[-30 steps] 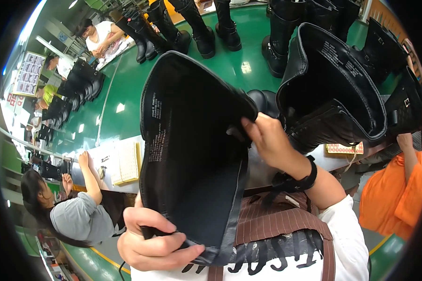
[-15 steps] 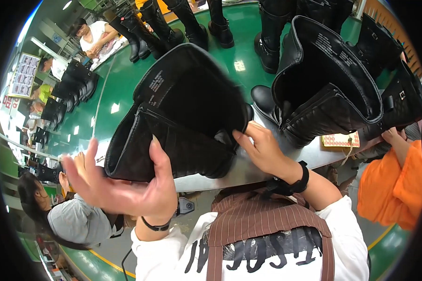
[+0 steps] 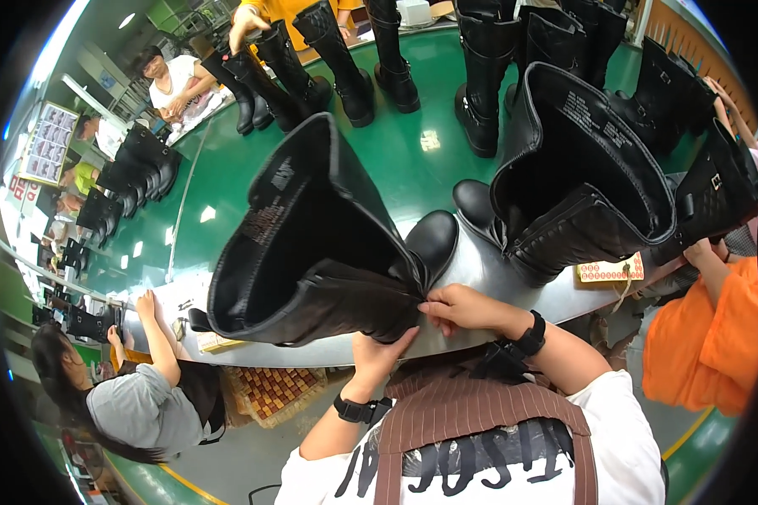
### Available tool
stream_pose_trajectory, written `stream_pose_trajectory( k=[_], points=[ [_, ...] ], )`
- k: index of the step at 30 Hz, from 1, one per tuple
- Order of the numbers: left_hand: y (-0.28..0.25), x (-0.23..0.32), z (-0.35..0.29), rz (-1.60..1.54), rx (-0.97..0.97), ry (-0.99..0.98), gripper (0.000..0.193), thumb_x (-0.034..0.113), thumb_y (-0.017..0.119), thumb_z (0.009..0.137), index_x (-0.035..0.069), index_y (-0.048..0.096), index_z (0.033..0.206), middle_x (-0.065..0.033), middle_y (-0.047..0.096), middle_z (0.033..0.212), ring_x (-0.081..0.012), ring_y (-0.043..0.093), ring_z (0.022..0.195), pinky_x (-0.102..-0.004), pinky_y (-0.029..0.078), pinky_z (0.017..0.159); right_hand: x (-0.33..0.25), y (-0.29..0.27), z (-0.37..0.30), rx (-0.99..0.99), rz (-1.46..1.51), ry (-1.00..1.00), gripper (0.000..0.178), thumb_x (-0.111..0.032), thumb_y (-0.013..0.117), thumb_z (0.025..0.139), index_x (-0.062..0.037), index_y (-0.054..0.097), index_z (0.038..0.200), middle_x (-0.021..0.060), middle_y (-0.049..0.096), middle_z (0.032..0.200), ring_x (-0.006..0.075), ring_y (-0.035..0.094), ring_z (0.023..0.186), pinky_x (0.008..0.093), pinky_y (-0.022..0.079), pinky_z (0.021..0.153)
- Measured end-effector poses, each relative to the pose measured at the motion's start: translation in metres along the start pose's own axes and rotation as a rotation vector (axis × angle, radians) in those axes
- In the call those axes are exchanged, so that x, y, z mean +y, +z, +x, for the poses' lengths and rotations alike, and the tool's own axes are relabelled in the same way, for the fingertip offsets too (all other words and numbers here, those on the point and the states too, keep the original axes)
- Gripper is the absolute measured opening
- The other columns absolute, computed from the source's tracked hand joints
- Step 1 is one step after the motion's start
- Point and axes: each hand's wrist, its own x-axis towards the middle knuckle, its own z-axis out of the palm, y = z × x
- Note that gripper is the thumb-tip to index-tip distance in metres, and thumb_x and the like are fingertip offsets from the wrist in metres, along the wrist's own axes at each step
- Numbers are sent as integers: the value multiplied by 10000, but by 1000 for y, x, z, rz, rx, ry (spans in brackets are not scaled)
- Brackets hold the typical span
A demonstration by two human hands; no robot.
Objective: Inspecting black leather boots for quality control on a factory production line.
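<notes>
Boot [image 3: 337, 307] near edge of bench [image 3: 480, 269], leaning left; left hand [image 3: 379, 358] cupped round its ankle; right hand [image 3: 463, 309] pinching it there; slack left grip could let it tip, top-heavy.

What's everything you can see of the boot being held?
It is a tall black boot, smooth and leather-like, with a rounded toe, small print inside the dark shaft and a small loop at its rim. The shaft leans left, its wide mouth gaping toward the camera; the toe points away from the person. The left hand is against it low on the near side, and the right hand pinches at its lower right side. Its heel is hidden.
</notes>
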Motion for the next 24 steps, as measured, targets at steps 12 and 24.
stream_pose_trajectory(
  k=[12,24],
  points=[
    [-6,24,-3,47,82,22,380,244,782,794,22,673,1082,-113,696,1060,-205,642,1020,-332,486,893,-203,-1,-107,-188,269,-557,353,-204,475,1021,-12,566,739,16,566,637,40,488,452,201,377,423],
    [-36,28,8,439,142,146,417,243,807,749,-32,640,1014,-205,689,899,-353,666,763,-385,529,724,-172,-49,-202,1412,-1243,-701,611,-561,705,750,-59,615,1086,220,383,1382,379,389,1292,516,285,1093]
  ],
)
